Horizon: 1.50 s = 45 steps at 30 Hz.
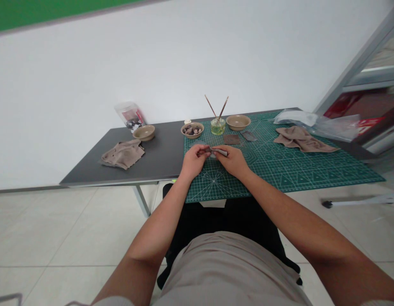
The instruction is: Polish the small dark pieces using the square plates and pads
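Over the green cutting mat (267,174), my two hands meet, fingertips close together. My left hand (194,160) is closed in a pinch on a small dark brown piece (208,149), mostly covered by the fingers. In my right hand (232,160) is a folded grey sheet (220,151) that looks like sandpaper; it lies against or very near the brown piece, and I cannot tell whether they touch. Just beyond the hands, a brown square sheet (231,139) and a grey sheet (249,135) lie flat on the mat.
Behind stand a bowl of small brown lumps (192,131), a glass jar with two brushes (218,126) and a tan bowl (238,122). Left are another bowl (144,133), a tipped clear container (130,115) and a brown cloth (124,154). Right lie a cloth (302,139) and plastic bag (324,124).
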Tool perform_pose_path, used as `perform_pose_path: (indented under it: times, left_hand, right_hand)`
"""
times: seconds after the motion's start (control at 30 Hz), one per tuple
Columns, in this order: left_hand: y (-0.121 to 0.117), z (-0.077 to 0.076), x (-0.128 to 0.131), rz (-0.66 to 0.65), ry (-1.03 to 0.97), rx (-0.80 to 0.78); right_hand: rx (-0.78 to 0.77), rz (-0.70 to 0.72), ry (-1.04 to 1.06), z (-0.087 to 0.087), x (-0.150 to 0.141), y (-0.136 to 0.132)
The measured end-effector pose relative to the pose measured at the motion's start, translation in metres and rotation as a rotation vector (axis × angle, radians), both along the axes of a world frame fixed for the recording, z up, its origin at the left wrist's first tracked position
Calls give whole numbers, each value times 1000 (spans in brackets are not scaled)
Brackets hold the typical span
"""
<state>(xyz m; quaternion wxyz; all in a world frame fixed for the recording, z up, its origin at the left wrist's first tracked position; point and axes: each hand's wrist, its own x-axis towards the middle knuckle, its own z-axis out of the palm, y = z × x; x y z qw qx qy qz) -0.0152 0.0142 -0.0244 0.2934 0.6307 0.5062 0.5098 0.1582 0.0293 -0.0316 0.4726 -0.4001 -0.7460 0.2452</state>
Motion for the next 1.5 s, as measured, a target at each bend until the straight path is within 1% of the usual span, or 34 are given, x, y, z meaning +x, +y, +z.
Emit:
perform_pose_path:
  times: [0.13, 0.23, 0.37, 0.5, 0.63, 0.8, 0.9, 1.07, 1.17, 1.33, 1.5]
  left_hand:
    - [1, 0, 0, -7, 18, -47]
    - [1, 0, 1, 5, 56, -46]
    - [1, 0, 1, -11, 93, -39]
    - [1, -1, 0, 2, 147, -11]
    - [1, -2, 0, 9, 190, -1]
    - [1, -1, 0, -9, 197, -5]
    - [2, -2, -1, -23, 162, -13]
    - [3, -3, -3, -28, 65, -33]
    - [3, -3, -3, -23, 39, -48]
    - [2, -2, -2, -21, 76, -38]
    - [0, 0, -2, -7, 132, -21]
  right_hand:
    - [-81, 35, 73, -2, 0, 0]
    - [-59, 10, 54, -2, 0, 0]
    - [-35, -20, 9, 2, 0, -1]
    - [-60, -16, 30, 4, 1, 0]
    - [-119, 3, 64, 3, 2, 1]
    - [-163, 0, 129, 1, 2, 2]
    - [-179, 27, 162, 0, 2, 2]
    - [-119, 4, 110, -1, 3, 3]
    - [-101, 19, 107, -2, 3, 5]
    - [-92, 34, 142, -3, 3, 5]
    - [-22, 23, 105, -1, 3, 3]
